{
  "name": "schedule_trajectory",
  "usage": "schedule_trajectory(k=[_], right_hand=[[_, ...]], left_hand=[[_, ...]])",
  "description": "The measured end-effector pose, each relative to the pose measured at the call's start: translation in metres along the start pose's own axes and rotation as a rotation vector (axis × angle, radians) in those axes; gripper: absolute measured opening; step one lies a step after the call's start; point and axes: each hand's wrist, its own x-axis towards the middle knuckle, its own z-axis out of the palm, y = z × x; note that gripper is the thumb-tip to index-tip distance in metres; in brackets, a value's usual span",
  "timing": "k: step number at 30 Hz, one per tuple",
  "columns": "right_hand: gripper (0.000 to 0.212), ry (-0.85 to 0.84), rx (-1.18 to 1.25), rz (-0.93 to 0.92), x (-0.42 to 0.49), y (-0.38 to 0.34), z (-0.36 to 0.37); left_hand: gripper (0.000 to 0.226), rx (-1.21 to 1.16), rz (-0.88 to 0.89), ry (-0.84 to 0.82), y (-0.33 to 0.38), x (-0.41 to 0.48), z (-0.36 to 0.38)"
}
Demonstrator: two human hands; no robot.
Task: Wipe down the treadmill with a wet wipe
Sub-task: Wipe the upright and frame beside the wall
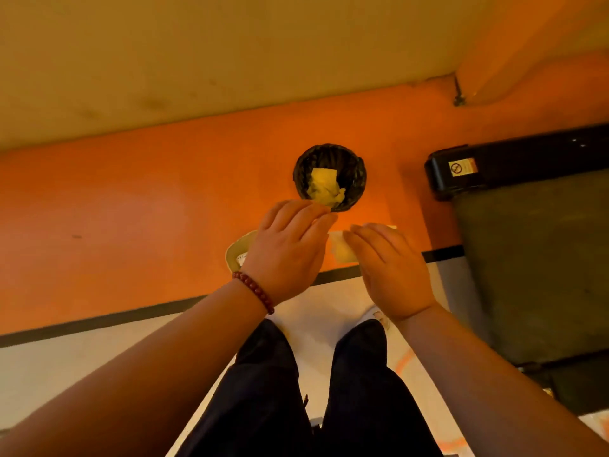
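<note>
Our left hand [283, 252] is curved, back up, over a pale pack [235, 253]. The writing on the pack's edge is too small to read, and we cannot tell whether the fingers grip it. Our right hand [392, 275] pinches a wet wipe [342, 250] that hangs between the two hands. Just beyond the fingertips stands a black bin [329, 176] with crumpled wipes inside. The treadmill [534, 258] lies right of our right hand. Its end-cap label [462, 166] shows a prohibition sign, but the text is unreadable.
</note>
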Motion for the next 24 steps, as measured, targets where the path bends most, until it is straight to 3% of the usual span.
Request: schedule_trajectory(k=[5, 19, 24], right_hand=[[0.035, 0.139, -0.075, 0.039, -0.015, 0.051, -0.075], [0.031, 0.271, -0.295, 0.186, -0.055, 0.191, -0.198], [0.052, 0.237, -0.31, 0.352, -0.052, 0.228, -0.211]], left_hand=[[0.029, 0.0, 0.153, 0.064, 0.064, 0.058, -0.011], [0.027, -0.061, 0.36, 0.159, 0.203, 0.207, 0.009], [0.027, -0.082, 0.421, 0.171, 0.212, 0.261, 0.025]])
